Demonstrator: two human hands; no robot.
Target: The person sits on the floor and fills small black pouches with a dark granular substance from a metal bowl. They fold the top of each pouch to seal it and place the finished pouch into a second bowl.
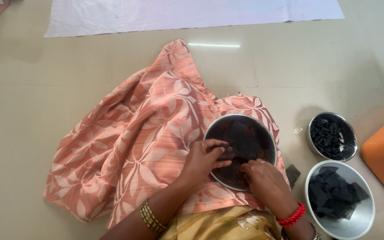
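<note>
Both hands in the steel plate (241, 153) on the lap: left hand (205, 158) pinches a dark piece (226, 153), right hand (263, 178) curled, fingertips in dark crumbs; two steel bowls (333, 136) right of the plate

Both hands in the round metal plate (270, 133), left hand (203, 158) beside right hand (265, 180), the plate on draped cloth (134, 133). Right of the right hand, two bowls: small bowl (352, 153) behind, large bowl (365, 218) nearer. Sheet (192, 13) far ahead.
</note>
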